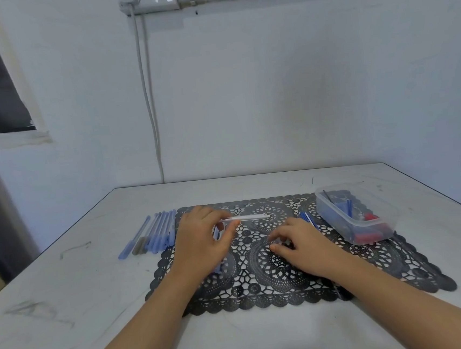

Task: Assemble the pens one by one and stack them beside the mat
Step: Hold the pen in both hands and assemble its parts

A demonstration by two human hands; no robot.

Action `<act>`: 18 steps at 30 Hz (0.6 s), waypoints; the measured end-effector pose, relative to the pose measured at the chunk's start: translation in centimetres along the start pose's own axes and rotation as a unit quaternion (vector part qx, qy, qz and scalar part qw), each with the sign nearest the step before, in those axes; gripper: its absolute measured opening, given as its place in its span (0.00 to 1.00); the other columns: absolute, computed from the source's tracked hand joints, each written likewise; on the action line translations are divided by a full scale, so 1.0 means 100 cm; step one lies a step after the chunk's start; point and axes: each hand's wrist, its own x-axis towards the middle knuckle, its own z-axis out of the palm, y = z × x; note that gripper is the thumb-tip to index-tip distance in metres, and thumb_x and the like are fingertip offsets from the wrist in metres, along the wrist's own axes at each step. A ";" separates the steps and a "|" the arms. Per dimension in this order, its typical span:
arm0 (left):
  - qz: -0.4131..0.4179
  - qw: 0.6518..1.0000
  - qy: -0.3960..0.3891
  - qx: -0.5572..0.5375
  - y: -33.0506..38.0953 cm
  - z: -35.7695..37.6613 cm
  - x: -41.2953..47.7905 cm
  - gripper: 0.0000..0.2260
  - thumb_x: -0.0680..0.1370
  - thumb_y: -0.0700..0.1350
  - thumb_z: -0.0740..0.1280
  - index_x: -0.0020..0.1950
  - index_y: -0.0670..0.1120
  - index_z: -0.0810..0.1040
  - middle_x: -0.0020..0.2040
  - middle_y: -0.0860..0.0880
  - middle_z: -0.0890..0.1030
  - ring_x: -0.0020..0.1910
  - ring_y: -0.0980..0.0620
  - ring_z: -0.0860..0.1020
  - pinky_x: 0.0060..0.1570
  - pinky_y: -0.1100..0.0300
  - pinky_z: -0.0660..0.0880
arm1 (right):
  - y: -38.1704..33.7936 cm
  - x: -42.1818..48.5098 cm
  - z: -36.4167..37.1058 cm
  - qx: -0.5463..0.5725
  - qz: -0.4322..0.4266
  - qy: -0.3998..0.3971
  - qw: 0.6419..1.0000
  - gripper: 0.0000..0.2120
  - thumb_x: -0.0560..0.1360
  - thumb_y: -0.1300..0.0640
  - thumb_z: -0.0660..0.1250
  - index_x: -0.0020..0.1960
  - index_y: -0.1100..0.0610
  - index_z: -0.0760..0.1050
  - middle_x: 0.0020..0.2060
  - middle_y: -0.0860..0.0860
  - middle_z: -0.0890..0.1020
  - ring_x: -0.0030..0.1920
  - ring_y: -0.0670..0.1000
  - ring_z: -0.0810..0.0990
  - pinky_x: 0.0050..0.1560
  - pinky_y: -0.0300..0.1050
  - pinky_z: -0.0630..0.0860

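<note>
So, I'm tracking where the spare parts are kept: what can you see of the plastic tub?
The tub is clear, slightly cloudy plastic, rectangular with rounded corners, lidless and upright. It stands at an angle on the far right corner of the mat. Inside lie blue and red pen parts, too jumbled to count. Neither the left hand nor the right hand touches it.

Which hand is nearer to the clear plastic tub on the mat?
Right. The right hand lies just left of the tub; the left hand, pinching a white tube, is farther left.
</note>
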 end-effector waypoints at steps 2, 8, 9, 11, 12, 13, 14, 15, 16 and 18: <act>0.003 1.000 0.002 0.004 0.000 0.001 0.000 0.14 0.73 0.56 0.64 0.44 0.48 0.82 0.36 0.58 0.77 0.39 0.58 0.73 0.41 0.54 0.73 | 0.001 0.000 -0.001 -0.010 -0.006 -0.002 1.000 0.11 0.76 0.48 0.64 0.56 0.49 0.77 0.47 0.48 0.74 0.52 0.45 0.70 0.55 0.41 0.69; 0.001 1.000 0.001 0.006 0.000 0.002 0.000 0.14 0.73 0.57 0.64 0.44 0.49 0.82 0.36 0.60 0.74 0.39 0.60 0.72 0.41 0.55 0.73 | -0.002 0.003 -0.005 0.006 0.008 0.027 1.000 0.06 0.74 0.57 0.68 0.48 0.52 0.82 0.43 0.48 0.81 0.42 0.44 0.77 0.42 0.28 0.69; 0.000 1.000 0.000 0.007 0.000 0.002 0.000 0.14 0.73 0.57 0.64 0.44 0.49 0.82 0.36 0.60 0.75 0.39 0.59 0.72 0.41 0.55 0.73 | -0.002 0.002 -0.005 0.012 0.015 0.036 0.999 0.06 0.73 0.57 0.68 0.48 0.52 0.82 0.42 0.47 0.82 0.40 0.43 0.77 0.39 0.25 0.68; -0.002 1.000 0.000 0.011 0.000 0.002 -0.001 0.14 0.73 0.57 0.63 0.44 0.49 0.82 0.36 0.59 0.76 0.39 0.59 0.72 0.42 0.55 0.73 | -0.003 0.002 -0.007 0.031 0.025 0.059 0.997 0.06 0.73 0.58 0.68 0.48 0.52 0.82 0.38 0.45 0.81 0.37 0.39 0.76 0.37 0.23 0.68; -0.004 1.000 0.001 0.012 0.000 0.001 -0.001 0.14 0.73 0.57 0.63 0.44 0.49 0.82 0.36 0.59 0.76 0.39 0.59 0.72 0.42 0.55 0.72 | -0.004 0.001 -0.008 0.047 0.027 0.076 0.996 0.06 0.72 0.58 0.69 0.47 0.52 0.82 0.37 0.44 0.80 0.36 0.38 0.75 0.37 0.23 0.68; -0.007 1.000 0.002 0.012 0.000 0.001 -0.002 0.14 0.73 0.57 0.63 0.44 0.49 0.82 0.36 0.59 0.76 0.38 0.59 0.72 0.42 0.56 0.72 | -0.005 0.001 -0.009 0.068 0.031 0.094 0.993 0.06 0.72 0.58 0.69 0.47 0.52 0.82 0.36 0.43 0.80 0.36 0.38 0.76 0.37 0.22 0.69; -0.011 1.000 0.003 0.011 0.000 0.001 -0.002 0.14 0.73 0.57 0.63 0.44 0.49 0.82 0.36 0.59 0.76 0.39 0.59 0.72 0.42 0.55 0.72 | -0.007 0.000 -0.011 0.091 0.035 0.114 0.989 0.05 0.72 0.58 0.70 0.46 0.51 0.82 0.35 0.42 0.80 0.36 0.38 0.76 0.37 0.22 0.69; -0.016 1.000 0.004 0.009 0.000 0.000 -0.002 0.14 0.73 0.57 0.62 0.44 0.49 0.82 0.36 0.58 0.77 0.39 0.59 0.73 0.42 0.55 0.72 | -0.009 0.000 -0.012 0.118 0.041 0.132 0.983 0.05 0.72 0.58 0.71 0.45 0.50 0.82 0.35 0.42 0.80 0.36 0.38 0.77 0.37 0.23 0.70; -0.019 1.000 0.004 0.008 0.000 0.000 -0.001 0.14 0.73 0.58 0.62 0.44 0.49 0.82 0.36 0.58 0.77 0.39 0.59 0.73 0.42 0.55 0.73 | -0.010 -0.001 -0.013 0.152 0.047 0.148 0.976 0.05 0.71 0.58 0.71 0.44 0.48 0.81 0.35 0.42 0.81 0.36 0.39 0.77 0.37 0.24 0.72; -0.021 1.000 0.004 0.007 0.001 0.000 -0.001 0.14 0.73 0.57 0.62 0.44 0.49 0.82 0.36 0.58 0.77 0.39 0.58 0.73 0.42 0.54 0.73 | -0.013 -0.002 -0.014 0.227 0.051 0.175 0.957 0.08 0.71 0.59 0.71 0.42 0.46 0.79 0.36 0.44 0.82 0.38 0.44 0.79 0.39 0.27 0.74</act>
